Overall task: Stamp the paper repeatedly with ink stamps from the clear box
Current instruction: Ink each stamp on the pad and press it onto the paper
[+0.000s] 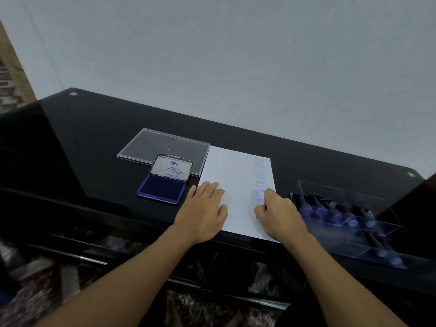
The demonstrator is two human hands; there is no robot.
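- One sheet of paper (231,185), one open ink pad (162,188), one clear lid (162,142), one clear box (354,208).
- Inside that box I count seven stamp handles (336,217), three purple and four blue.
- A column of blue SAMPLE prints (260,182) runs away from the right grip; the far ones are too faint to count.
- It all sits on a glossy black worktop (94,138) against a pale wall (236,55), with patterned carpet (35,279) below.
- Left grip (205,208) lies flat on the paper's near left corner, fingers spread; the ink pad is just beyond it to the left.
- Right grip (278,213) is curled tight round a small dark stamp (257,216), mostly hidden, pressed on the paper's right edge.
- The box stands just right of that grip.
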